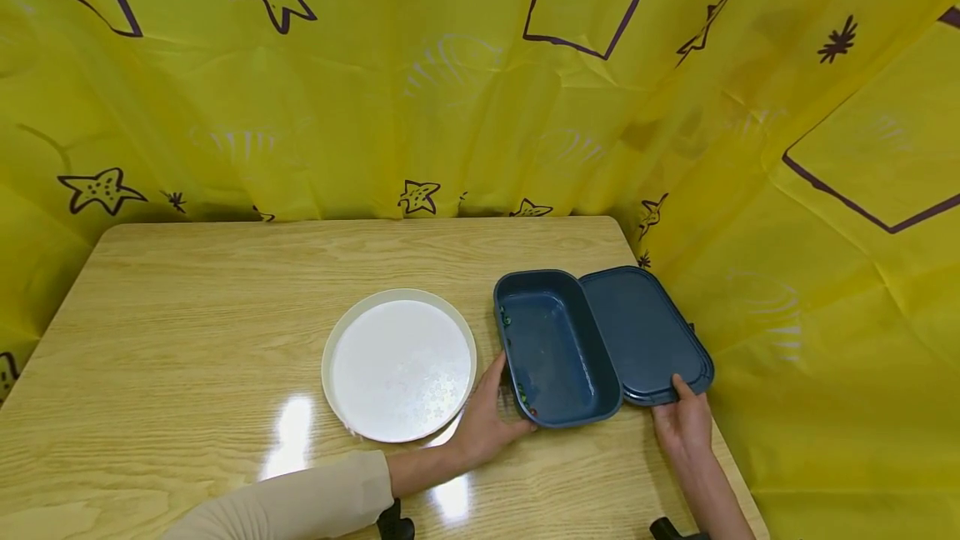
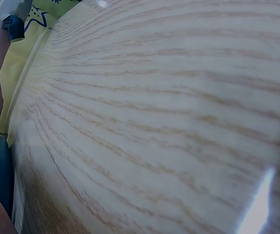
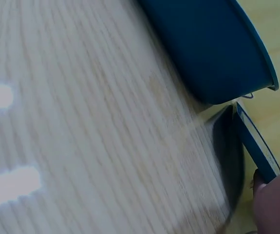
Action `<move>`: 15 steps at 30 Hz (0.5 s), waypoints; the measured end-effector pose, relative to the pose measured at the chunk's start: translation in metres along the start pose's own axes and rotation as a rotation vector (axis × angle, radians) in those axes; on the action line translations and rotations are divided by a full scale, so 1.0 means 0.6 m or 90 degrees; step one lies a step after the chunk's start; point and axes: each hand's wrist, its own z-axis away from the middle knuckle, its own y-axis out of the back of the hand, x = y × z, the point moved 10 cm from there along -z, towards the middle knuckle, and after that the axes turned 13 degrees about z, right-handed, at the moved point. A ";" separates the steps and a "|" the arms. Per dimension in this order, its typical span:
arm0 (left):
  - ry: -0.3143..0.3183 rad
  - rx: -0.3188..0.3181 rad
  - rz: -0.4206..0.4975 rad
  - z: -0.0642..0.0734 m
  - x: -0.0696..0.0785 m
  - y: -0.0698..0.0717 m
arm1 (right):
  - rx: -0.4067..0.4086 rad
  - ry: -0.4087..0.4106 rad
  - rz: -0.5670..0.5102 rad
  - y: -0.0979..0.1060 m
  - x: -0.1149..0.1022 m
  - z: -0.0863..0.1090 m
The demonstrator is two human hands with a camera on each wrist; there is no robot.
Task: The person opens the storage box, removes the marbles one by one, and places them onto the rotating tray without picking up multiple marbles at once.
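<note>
A dark blue rectangular container (image 1: 551,348) stands uncovered at the table's right side. Small green and red spots line its inner left edge; what they are is unclear. My left hand (image 1: 483,427) holds its near left corner, fingers along the left wall and thumb at the near side. The matching lid (image 1: 645,332) lies against the container's right side in the head view, reaching over the table's edge. My right hand (image 1: 686,423) pinches the lid's near edge, thumb on top and fingers underneath. In the right wrist view the lid (image 3: 256,144) is edge-on beside the container (image 3: 213,48).
A round white tray (image 1: 401,369) with a cream rim lies left of the container, near my left forearm. The wooden table (image 1: 187,332) shows bright light reflections. A yellow patterned curtain (image 1: 360,107) hangs behind and along the right side, close to the lid.
</note>
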 end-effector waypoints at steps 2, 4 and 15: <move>0.003 -0.001 0.002 0.000 0.000 0.000 | 0.026 0.000 0.080 0.007 -0.001 0.002; 0.006 -0.002 0.001 0.001 0.000 -0.001 | 0.069 0.000 0.177 0.018 -0.001 0.006; 0.013 0.002 -0.004 0.001 -0.002 0.000 | 0.149 -0.028 0.604 0.055 -0.011 0.013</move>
